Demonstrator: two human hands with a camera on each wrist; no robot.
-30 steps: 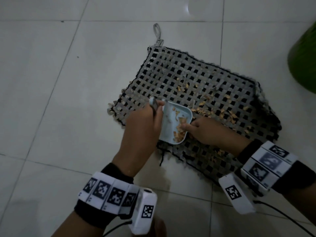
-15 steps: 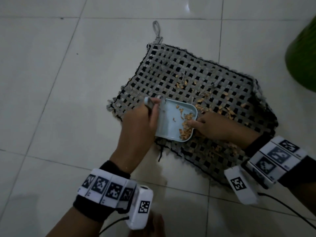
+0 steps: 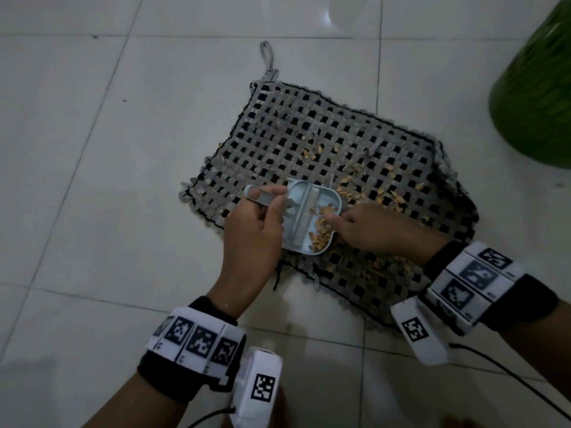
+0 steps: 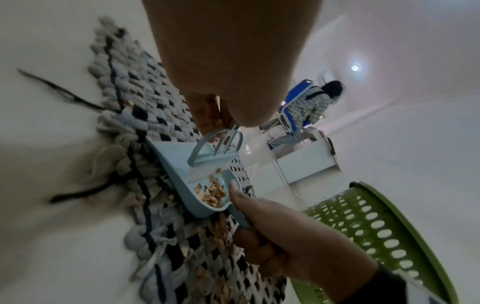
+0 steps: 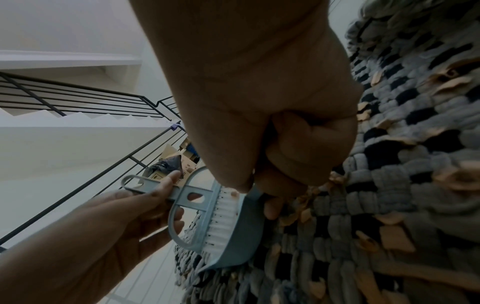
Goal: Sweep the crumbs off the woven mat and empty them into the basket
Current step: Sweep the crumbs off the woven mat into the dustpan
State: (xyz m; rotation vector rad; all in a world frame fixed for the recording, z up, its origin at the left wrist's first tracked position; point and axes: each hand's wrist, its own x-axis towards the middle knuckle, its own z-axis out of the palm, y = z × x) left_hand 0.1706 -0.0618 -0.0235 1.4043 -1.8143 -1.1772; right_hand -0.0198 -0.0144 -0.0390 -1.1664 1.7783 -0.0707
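A grey and black woven mat [image 3: 309, 134] lies on the tile floor, with tan crumbs [image 3: 374, 194] scattered over its right half. On its near edge rests a light-blue dustpan [image 3: 296, 239] with a pile of crumbs [image 3: 321, 234] inside. My right hand [image 3: 355, 227] grips the pan's handle, thumb on its rim. My left hand [image 3: 262, 211] grips the handle of a small blue brush [image 3: 304, 216], whose white bristles [image 5: 221, 218] stand inside the pan beside the pile. The green basket [image 3: 537, 97] stands to the mat's far right.
Bare white tiles surround the mat on the left and near sides. A loose black thread [image 3: 278, 278] trails from the mat's near edge. A cable [image 3: 509, 375] runs from my right wrist. The left wrist view shows a seated person [image 4: 309, 105] far off.
The brush head, out of sight a second ago, now stands inside the dustpan. The crumb pile sits packed at the pan's handle end. Both hands keep their grips.
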